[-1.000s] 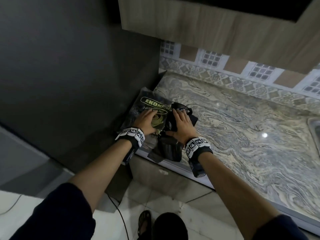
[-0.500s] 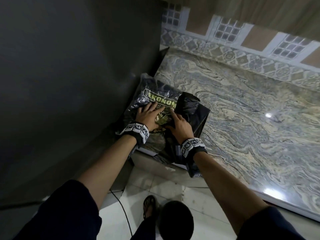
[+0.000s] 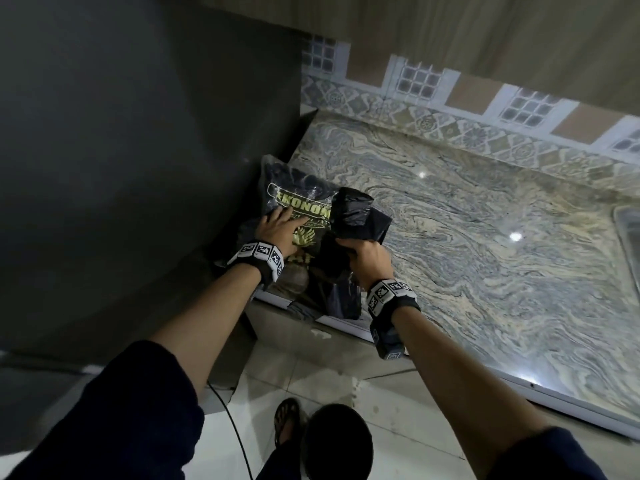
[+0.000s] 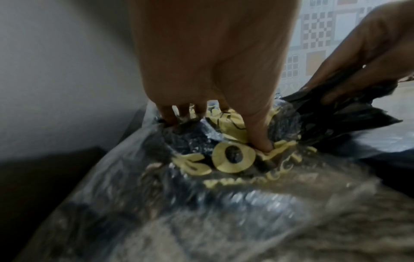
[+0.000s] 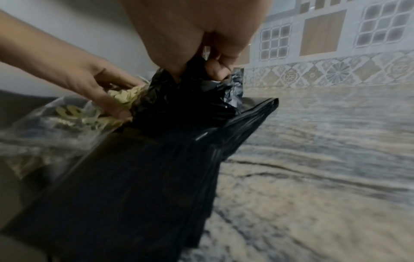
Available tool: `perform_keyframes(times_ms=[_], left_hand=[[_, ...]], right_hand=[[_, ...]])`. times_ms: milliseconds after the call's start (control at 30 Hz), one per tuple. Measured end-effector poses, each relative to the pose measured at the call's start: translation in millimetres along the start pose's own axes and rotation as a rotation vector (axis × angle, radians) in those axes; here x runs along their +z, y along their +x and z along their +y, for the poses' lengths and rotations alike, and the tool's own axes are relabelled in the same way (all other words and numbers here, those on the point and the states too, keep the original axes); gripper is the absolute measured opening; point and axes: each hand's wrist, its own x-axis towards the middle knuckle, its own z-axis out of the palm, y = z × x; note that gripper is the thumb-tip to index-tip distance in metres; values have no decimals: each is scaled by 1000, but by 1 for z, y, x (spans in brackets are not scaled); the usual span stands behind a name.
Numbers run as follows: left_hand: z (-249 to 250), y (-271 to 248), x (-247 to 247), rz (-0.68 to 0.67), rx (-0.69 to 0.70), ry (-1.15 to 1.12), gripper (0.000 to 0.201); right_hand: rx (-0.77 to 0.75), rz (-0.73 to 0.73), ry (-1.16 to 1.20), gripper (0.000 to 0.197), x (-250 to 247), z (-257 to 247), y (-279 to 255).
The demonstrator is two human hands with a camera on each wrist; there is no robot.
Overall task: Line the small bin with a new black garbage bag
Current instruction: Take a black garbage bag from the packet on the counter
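A clear pack of garbage bags [image 3: 294, 197] with yellow print lies at the left end of the marble counter, against a dark panel. My left hand [image 3: 277, 226] presses flat on the pack [image 4: 224, 177], fingers [image 4: 257, 138] straight and spread. My right hand [image 3: 367, 252] grips a bunched black garbage bag [image 3: 353, 209] in a fist just right of the pack. In the right wrist view the black garbage bag [image 5: 156, 177] hangs from the curled fingers [image 5: 215, 70] and trails down over the counter edge. No bin is in view.
The marble counter [image 3: 485, 265] stretches right to a sink rim [image 3: 628, 237]. A patterned tile backsplash [image 3: 450, 109] runs behind it. A tall dark panel [image 3: 138, 168] stands at the left. Below, a cable [image 3: 235, 434] crosses the tiled floor beside my sandalled foot [image 3: 287, 420].
My right hand went from lying flat on the black bag to gripping it and lifting it off the pack. The left hand stayed pressed on the pack.
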Motion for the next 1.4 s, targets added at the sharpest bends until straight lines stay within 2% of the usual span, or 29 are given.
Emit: perform_keyframes(times_ms=[133, 233, 400, 600, 767, 833, 967, 1100, 1200, 1300, 1400], left_hand=[[51, -22, -13, 46, 83, -55, 74], [97, -45, -19, 103, 145, -102, 57], [157, -87, -24, 280, 84, -253, 35], [202, -136, -30, 334, 26, -452, 33], [212, -168, -35, 327, 7, -635, 27], [214, -178, -38, 337, -33, -695, 26], [214, -201, -43, 360, -126, -864, 28], [213, -239, -44, 364, -89, -1077, 33], [201, -272, -35, 352, -82, -1117, 31], [184, -309, -24, 339, -100, -1178, 32], [169, -341, -11, 274, -133, -1189, 34]], right_hand=[[-9, 59, 15, 46, -30, 16, -19], [-28, 99, 42, 47, -59, 29, -40], [-72, 155, 68, 46, -105, 58, -83], [-99, 290, 60, 41, -140, 84, -123], [-67, 391, 182, 58, -160, 76, -156], [-38, 367, 290, 64, -167, 68, -172], [-26, 141, 563, 81, -177, 48, -201], [38, -52, 742, 98, -167, 26, -231], [58, -114, 717, 89, -148, 11, -255], [56, -71, 790, 63, -136, -10, -287], [76, -41, 856, 56, -126, -27, -317]])
